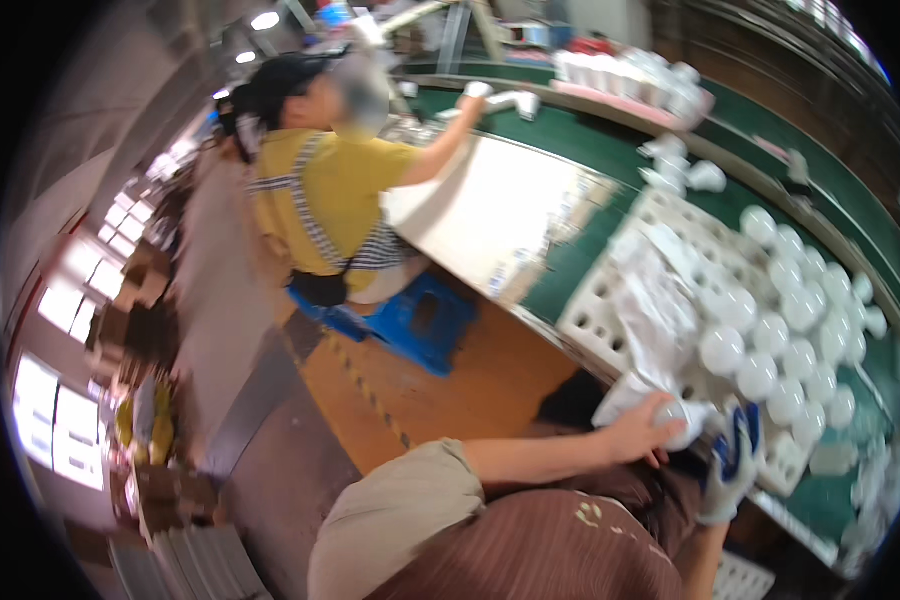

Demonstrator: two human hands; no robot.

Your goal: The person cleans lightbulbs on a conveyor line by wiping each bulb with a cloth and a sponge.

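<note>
My bare left hand [642, 430] is curled around a round white light bulb [676, 424] in front of my lap, at the near edge of the bench. Just to its right is my right hand [732, 468], in a white glove with blue fingers. Those fingers look stretched and apart, though blurred, and I see nothing held in them. Beyond my hands lies a crumpled white cloth [655, 300] on a white tray with holes [595, 315]. Several white round bulbs [770, 335] stand close together in the tray to the right.
A person in a yellow top [345, 190] sits on a blue stool [425, 320] at the far left, reaching over a pale board [470, 200]. The green bench [570, 270] also carries loose white parts [670, 165] and a pink tray of white pieces [610, 95].
</note>
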